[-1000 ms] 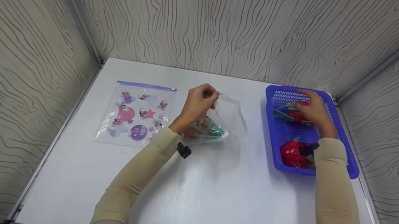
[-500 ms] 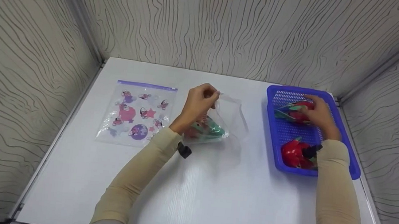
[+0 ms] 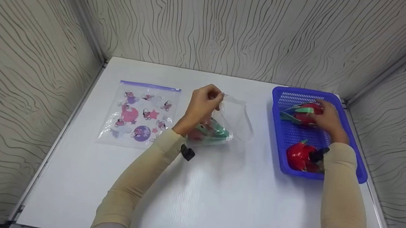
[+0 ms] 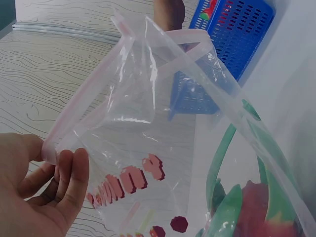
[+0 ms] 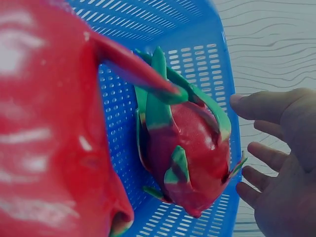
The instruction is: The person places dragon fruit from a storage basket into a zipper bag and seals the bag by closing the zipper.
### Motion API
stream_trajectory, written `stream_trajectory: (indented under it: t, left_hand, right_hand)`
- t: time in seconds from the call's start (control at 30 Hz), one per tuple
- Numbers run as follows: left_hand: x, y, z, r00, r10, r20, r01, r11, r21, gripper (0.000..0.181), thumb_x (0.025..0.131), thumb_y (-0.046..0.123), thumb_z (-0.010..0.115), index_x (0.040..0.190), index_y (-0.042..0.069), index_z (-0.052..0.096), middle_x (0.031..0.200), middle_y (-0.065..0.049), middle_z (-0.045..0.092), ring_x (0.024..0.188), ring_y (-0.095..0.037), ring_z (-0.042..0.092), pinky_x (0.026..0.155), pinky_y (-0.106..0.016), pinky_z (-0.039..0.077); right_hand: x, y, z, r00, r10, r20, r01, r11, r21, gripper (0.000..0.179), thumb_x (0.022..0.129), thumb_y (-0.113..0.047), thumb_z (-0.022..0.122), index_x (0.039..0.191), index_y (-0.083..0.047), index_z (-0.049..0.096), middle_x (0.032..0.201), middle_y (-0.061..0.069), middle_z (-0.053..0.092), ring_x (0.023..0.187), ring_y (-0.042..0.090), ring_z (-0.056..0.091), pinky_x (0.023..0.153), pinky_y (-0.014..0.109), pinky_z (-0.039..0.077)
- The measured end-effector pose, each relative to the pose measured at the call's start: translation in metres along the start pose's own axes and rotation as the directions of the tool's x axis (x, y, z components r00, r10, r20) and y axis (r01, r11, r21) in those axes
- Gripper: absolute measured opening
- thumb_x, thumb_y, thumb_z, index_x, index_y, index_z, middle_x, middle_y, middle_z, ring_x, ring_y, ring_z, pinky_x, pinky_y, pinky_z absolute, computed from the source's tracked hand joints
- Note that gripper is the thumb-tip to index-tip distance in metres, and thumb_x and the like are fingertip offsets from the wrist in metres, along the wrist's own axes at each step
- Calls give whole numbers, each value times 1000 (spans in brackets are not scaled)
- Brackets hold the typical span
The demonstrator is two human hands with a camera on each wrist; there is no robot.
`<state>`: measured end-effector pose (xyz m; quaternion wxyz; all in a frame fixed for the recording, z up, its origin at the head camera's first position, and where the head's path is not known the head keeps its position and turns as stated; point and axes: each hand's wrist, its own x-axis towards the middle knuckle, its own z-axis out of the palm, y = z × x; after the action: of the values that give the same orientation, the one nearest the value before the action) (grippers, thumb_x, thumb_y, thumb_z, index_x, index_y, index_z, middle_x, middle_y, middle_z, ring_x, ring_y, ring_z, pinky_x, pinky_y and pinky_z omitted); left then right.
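My left hand (image 3: pixel 201 104) pinches the rim of a clear plastic zip bag (image 3: pixel 238 119), holding its mouth raised. Red lettering marks the bag in the left wrist view, and a red dragon fruit (image 4: pixel 254 212) with green leaf tips lies inside it. Over the blue basket (image 3: pixel 276 145), my right hand (image 3: pixel 329 120) is at the right end of the rear dragon fruit (image 5: pixel 192 148). In the right wrist view its fingers (image 5: pixel 266 155) are spread and loosely bent beside that fruit, holding nothing. Another dragon fruit (image 3: pixel 297 156) lies at the basket's front, close below the right wrist.
Flat on the white table (image 3: pixel 217 197), left of the bag, lies a second zip bag (image 3: pixel 106 134) with a purple zip and pink cartoon prints. Patterned panels (image 3: pixel 196 24) enclose the table at the back and both sides. The basket stands near the right panel.
My right hand has shifted slightly right along the rear dragon fruit, uncovering more of it. The left hand and the bag hold still.
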<state>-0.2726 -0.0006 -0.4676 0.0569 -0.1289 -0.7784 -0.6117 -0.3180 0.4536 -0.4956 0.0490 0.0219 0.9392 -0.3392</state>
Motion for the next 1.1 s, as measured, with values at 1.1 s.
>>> stream_trajectory:
  t: [1.1]
  left_hand:
    - [2,0,1,1000,-12,13,11,1000,26,12,104,14,66,105,4,74,89,-7,73,66,-11,68,57,-18,50]
  right_hand:
    - [-10,9,4,993,107,49,-102,989,-104,84,97,-15,71,157,16,21,162,46,4,148,68,12,120,82,20]
